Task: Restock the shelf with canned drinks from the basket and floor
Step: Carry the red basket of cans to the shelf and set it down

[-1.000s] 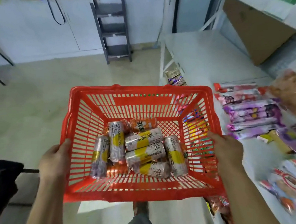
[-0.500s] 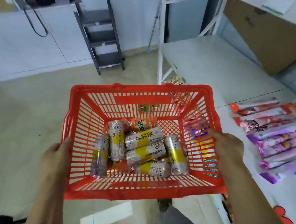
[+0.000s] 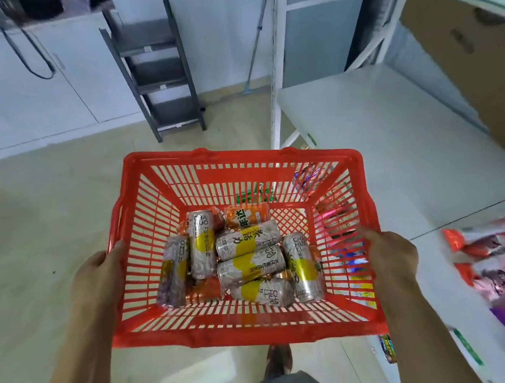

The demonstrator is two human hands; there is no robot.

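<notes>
L hand (image 3: 99,275) grips the left wall of the red basket (image 3: 249,335), thumb hooked over the rim, rest of the fingers wrapped on the outside & mostly hidden. R hand (image 3: 388,252) does the same on the right wall: thumb over the rim, fingers closed round the outside. Basket is held up off the floor, in front of the person, roughly level, w/ both forearms reaching in from the bottom of the view.

Inside, the canned drinks (image 3: 245,263) lie on their sides in a loose heap toward the near-left of the basket floor, touching & partly stacked. Most are silver w/ a yellow patch & "CHA HUO LI" lettering; one orange can (image 3: 246,216) sits at the far edge of the heap, & bits of other orange cans show underneath. Exact count can't be told.

To the right, a white shelf (image 3: 361,113) runs alongside the basket; its near part is bare, w/ snack packets (image 3: 504,256) in red, pink & purple lying flat at the right edge, blurred. A cardboard box (image 3: 472,56) sits at the shelf's back. Far side of the room: a small dark grey rack (image 3: 159,73) against the wall. A shoe (image 3: 278,360) shows just below the basket.
</notes>
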